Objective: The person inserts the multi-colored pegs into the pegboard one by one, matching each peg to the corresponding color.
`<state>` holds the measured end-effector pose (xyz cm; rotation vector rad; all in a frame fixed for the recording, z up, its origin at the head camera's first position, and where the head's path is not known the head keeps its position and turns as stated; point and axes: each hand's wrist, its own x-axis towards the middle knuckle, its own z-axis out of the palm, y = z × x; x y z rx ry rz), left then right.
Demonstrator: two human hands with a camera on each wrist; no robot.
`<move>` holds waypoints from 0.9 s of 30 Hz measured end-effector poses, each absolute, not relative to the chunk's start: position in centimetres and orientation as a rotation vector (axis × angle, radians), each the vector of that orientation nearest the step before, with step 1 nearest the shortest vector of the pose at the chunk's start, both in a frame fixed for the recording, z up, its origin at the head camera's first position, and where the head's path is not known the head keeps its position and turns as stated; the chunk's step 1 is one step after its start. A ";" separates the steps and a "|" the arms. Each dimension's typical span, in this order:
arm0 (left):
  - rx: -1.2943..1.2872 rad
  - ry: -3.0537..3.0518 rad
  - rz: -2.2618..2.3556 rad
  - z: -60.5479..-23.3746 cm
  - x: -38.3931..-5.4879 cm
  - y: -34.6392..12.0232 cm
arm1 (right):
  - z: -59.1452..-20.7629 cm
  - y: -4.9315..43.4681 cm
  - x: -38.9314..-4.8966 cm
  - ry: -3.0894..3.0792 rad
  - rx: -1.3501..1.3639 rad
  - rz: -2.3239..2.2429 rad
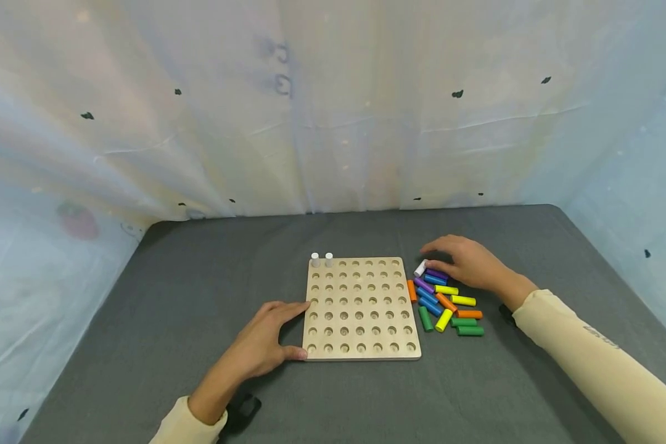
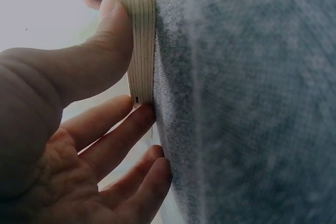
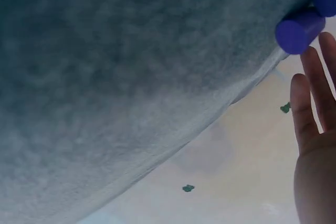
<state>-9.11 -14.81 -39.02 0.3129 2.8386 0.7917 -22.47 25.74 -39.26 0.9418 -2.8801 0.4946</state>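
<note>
A pale wooden pegboard (image 1: 351,308) with rows of round holes lies on the grey table, two white pegs (image 1: 329,259) upright at its far left corner. My left hand (image 1: 262,339) rests along the board's left edge, its thumb at the near corner and fingers extended; the left wrist view shows them against the layered side (image 2: 137,40). Over the far end of a pile of coloured pegs is my right hand (image 1: 466,259), thumb and fingers apart. Its thumb tip is right at a loose white peg (image 1: 420,268). Beside its fingers lies a purple peg (image 3: 298,32) in the right wrist view.
Right of the board, several blue, yellow (image 1: 444,320), orange (image 1: 469,314) and green pegs (image 1: 470,331) lie loose; one orange peg (image 1: 412,291) lies right along its edge. Pale sheeting (image 1: 333,123) hangs behind the table and at both sides.
</note>
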 end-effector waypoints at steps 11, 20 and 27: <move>0.298 2.834 0.780 -39.2 -9.3 -14.9 | -39.3 25.3 -23.1 -2.857 1.027 0.523; 0.306 2.828 0.773 -39.0 -9.3 -14.8 | -39.3 25.7 -23.2 -2.864 0.997 0.469; 0.328 2.830 0.760 -38.9 -9.2 -14.9 | -39.3 25.8 -23.2 -2.901 0.970 0.449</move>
